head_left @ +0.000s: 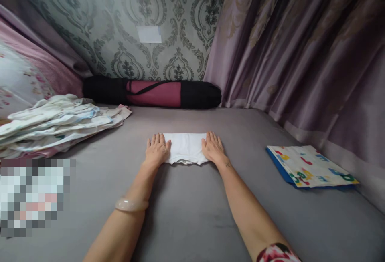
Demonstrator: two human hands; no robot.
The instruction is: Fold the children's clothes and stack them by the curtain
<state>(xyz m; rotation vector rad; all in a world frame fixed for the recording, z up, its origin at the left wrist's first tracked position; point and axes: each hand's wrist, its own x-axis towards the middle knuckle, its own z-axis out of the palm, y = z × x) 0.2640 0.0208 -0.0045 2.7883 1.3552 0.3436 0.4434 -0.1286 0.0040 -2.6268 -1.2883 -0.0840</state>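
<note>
Your left hand [158, 148] lies flat and spread on the white cloth's [187, 146] nine-o'clock end, your right hand [213, 146] likewise at three. Folded at your twelve on the grey sheet [186, 210], it looks light, soft, floppy; best gripped through all layers.

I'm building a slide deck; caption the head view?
Left hand and right hand lie flat on opposite ends of a folded white cloth on a gray sheet.

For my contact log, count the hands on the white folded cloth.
2: the left hand on the left end of the white folded cloth, the right hand on its right end. No others show.
</note>
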